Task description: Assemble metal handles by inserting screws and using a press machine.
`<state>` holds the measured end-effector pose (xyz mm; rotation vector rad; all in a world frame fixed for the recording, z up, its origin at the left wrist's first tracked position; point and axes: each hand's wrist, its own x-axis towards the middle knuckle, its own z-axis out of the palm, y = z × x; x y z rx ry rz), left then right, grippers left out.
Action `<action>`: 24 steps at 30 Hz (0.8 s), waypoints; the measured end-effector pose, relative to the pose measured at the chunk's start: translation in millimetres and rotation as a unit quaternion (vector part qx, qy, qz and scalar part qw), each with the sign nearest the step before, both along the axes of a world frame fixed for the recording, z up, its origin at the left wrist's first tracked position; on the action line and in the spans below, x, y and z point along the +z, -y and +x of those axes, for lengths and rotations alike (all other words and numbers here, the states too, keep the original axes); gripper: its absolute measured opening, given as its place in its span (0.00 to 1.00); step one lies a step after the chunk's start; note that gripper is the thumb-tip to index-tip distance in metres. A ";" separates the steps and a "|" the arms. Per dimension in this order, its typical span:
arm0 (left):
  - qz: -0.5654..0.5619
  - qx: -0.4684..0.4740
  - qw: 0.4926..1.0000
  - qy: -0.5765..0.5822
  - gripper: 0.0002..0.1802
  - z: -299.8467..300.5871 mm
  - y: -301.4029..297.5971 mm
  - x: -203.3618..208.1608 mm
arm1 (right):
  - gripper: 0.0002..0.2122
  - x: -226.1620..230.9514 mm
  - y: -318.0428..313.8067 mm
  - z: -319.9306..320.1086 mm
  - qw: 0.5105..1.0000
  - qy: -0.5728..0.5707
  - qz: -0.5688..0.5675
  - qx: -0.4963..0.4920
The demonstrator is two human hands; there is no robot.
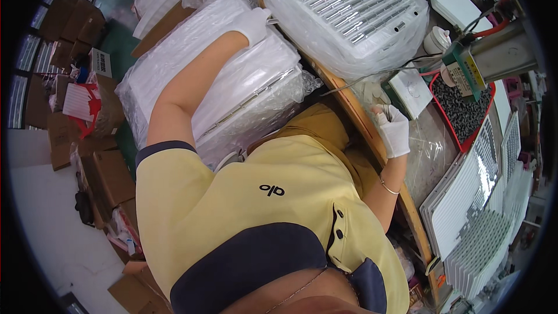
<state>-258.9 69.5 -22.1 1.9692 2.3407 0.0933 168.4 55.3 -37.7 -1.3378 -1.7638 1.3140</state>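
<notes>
My left hand point(251, 27), in a white glove, reaches over a stack of white panels point(203, 52) wrapped in clear plastic. Its fingers are closed at the far right corner of the stack, where a small shiny metal bit shows; I cannot make out what it is. By the wooden table edge, my right hand point(394, 134) wears a white glove with bare fingertips. Those fingers are curled together, and whatever they may hold is too small to name. Just beyond it stands a small white box point(410, 93).
A plastic-wrapped slatted white panel point(349, 6) lies on the table's far part. At the right are a red tray point(463, 146) of small dark pieces, a metal machine arm point(503, 52), a white pot point(437, 40) and stacked grilles point(465, 197). Cardboard boxes point(107, 177) stand at the left.
</notes>
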 end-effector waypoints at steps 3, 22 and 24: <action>0.085 -0.016 0.990 0.108 0.19 -0.6 14.5 -2.3 | 0.08 4.1 1.9 -1.5 1.000 0.023 0.011 -0.008; 0.085 0.112 0.902 0.409 0.21 57.3 160.5 38.4 | 0.25 9.6 12.2 -132.0 0.983 0.116 0.037 0.135; 0.203 0.185 0.932 0.236 0.20 22.8 194.9 41.2 | 0.27 15.5 7.4 -152.5 0.974 0.158 0.008 0.163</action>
